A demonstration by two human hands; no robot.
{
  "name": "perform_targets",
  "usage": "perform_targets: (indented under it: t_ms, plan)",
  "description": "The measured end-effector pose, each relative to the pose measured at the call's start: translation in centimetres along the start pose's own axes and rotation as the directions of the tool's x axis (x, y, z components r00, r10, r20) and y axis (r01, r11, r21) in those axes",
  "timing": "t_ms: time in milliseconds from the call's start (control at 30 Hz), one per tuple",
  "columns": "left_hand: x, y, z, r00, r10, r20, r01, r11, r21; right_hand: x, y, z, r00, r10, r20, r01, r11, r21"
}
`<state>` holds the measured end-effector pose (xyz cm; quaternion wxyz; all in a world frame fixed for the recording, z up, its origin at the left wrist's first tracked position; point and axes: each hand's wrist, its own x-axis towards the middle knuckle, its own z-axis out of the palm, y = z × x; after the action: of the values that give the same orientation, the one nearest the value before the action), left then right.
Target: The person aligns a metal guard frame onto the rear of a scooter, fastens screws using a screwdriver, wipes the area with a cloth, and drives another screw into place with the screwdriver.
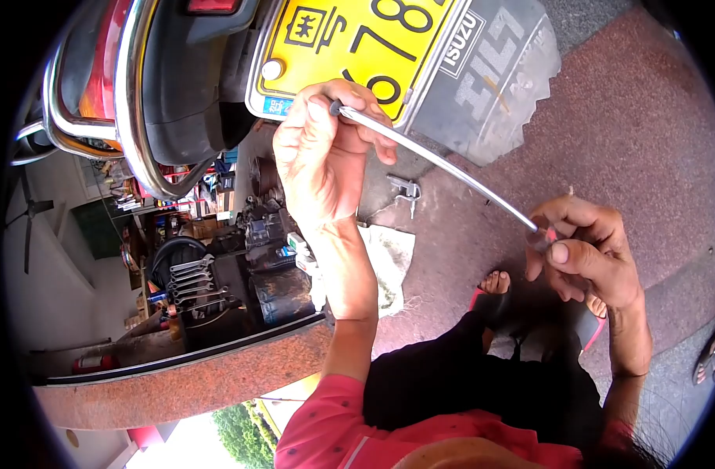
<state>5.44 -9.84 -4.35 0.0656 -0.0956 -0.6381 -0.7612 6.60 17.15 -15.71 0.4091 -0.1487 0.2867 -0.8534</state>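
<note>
My right hand (588,254) is closed around the handle of a long screwdriver (443,168), whose bright metal shaft slants up to the left. At the tip of that shaft, my left hand (322,148) pinches a small dark round piece (335,107), which looks like a screw head. The fingers of my left hand are in front of the lower edge of a yellow licence plate (357,47). A white round fastener (273,69) sits in one corner of the plate. Most of the screwdriver's handle is hidden in my right palm.
Beside the plate hangs a grey mud flap (490,86) with a torn edge. A chrome bar (130,94) curves around the vehicle's rear. On the ground lie a metal clamp-like tool (405,194) and a white cloth (388,262). Several wrenches (197,277) are at the left.
</note>
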Motion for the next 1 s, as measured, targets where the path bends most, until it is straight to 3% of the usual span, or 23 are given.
perform_targets:
  t_ms: [100,267,367,567,767,900,1000]
  plan:
    - [0.1,0.1,-0.6,0.994,0.013,0.108,-0.014,1.0,0.007,0.0,0.0,-0.4,0.995,0.076,0.061,-0.083,0.991,0.11]
    - [-0.4,0.9,-0.9,0.992,0.061,0.113,-0.083,0.976,0.2,0.0,0.1,-0.4,0.979,0.173,0.109,-0.196,0.944,0.266]
    - [-0.4,0.8,-0.9,0.995,0.06,0.078,-0.073,0.982,0.175,0.0,0.0,0.5,0.989,0.149,0.013,-0.15,0.981,0.121]
    - [-0.8,-0.3,0.4,0.998,0.002,-0.057,-0.006,0.998,-0.063,0.0,1.3,2.4,0.98,-0.162,-0.117,0.144,0.978,-0.149]
    - [-0.2,-0.1,2.7,0.992,0.031,-0.124,-0.041,0.996,-0.078,0.3,0.1,1.1,0.994,0.014,-0.111,-0.033,0.984,-0.176]
    - [-0.2,0.7,4.2,0.964,0.163,-0.211,-0.053,0.894,0.445,0.9,0.5,0.7,0.992,-0.045,-0.12,0.026,0.987,-0.159]
    - [-1.7,1.2,5.8,0.902,0.375,-0.215,0.023,0.454,0.891,1.4,0.9,0.0,0.99,-0.093,-0.107,0.08,0.99,-0.118]
